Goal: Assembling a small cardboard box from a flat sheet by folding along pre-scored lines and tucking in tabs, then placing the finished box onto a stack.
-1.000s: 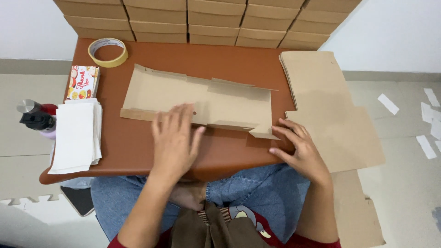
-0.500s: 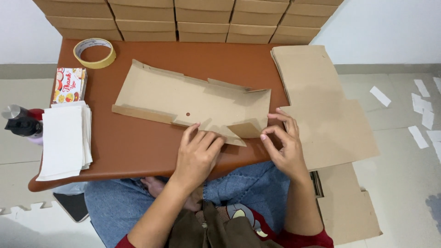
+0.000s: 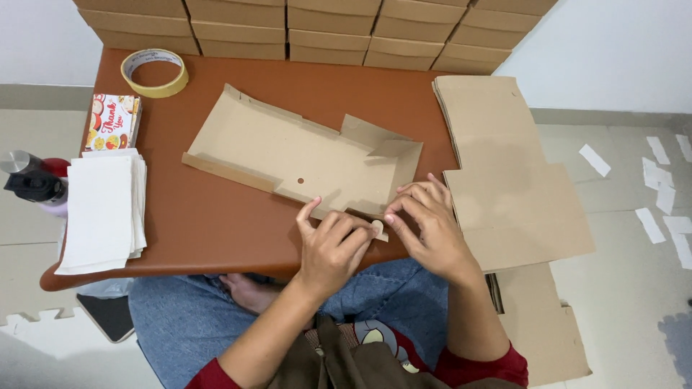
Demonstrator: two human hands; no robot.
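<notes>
A flat brown cardboard box blank [image 3: 303, 155], partly folded, lies on the small reddish-brown table [image 3: 216, 223]. Its side walls stand up along the edges and a flap is raised at the right end. My left hand [image 3: 333, 248] and my right hand [image 3: 425, 227] meet at the blank's near right corner. The fingers of both hands pinch a small flap there at the table's front edge. A small round hole shows in the panel of the blank.
A stack of flat cardboard blanks [image 3: 504, 173] lies to the right, overhanging the table. White sheets [image 3: 101, 209] and a printed card [image 3: 112, 122] sit at the left, a tape roll [image 3: 153, 72] at the back left. Folded boxes [image 3: 310, 29] line the back.
The blank has been folded further, with walls and a right flap now raised. Both hands moved from lying flat on it to pinching its near right corner.
</notes>
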